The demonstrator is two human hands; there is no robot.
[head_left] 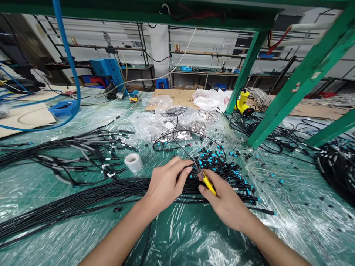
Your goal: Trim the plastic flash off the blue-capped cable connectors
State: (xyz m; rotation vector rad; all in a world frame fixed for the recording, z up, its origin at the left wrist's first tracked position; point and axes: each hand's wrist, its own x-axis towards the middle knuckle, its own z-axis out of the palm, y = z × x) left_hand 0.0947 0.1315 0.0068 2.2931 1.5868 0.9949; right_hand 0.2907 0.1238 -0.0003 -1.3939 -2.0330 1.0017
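Plastic-sheeted workshop counter (288,207) piled with black cables (83,195).
At lower centre of the frame, the right hand (227,201) grips a yellow-handled tool (208,183), its tip hard to make out against the cables. The left hand (165,184) closes on blue-tipped black cables (219,173), its fingers hiding exactly what they pinch. Both forearms are cut off by the bottom edge.

Cable workshop, with black cable bundles (69,159) on plastic-covered bench (291,207), green steel frame (310,74) above, and metal shelves (210,72) along far wall.
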